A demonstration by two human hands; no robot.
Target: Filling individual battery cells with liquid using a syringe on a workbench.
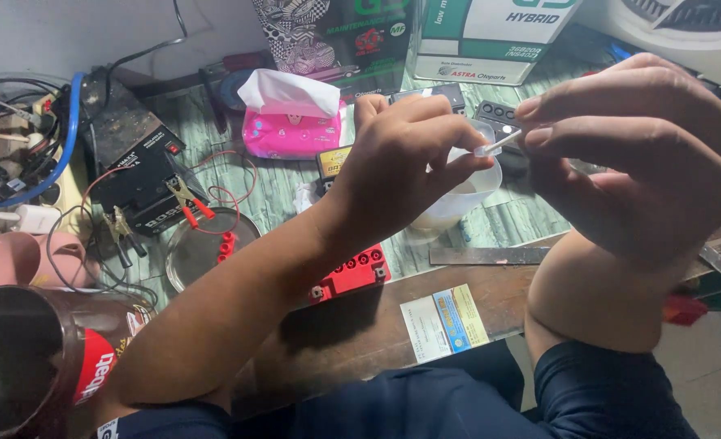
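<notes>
My left hand (401, 158) is raised over the workbench, fingers closed around a clear plastic container (458, 199) and pinching one end of a small white stick (497, 145). My right hand (637, 154) pinches the other end of that stick between thumb and forefinger. Below my left forearm lies a red cap strip (352, 272) with a row of round plugs. A small black battery (499, 118) with a row of holes sits just behind the hands, partly hidden.
A pink tissue pack (291, 122) and a black charger (145, 175) with red clip leads (198, 210) sit at left. Printed boxes (490, 36) stand at the back. A dark jug (27, 358) is at bottom left, a metal ruler (486, 255) and a paper slip (443, 321) nearer.
</notes>
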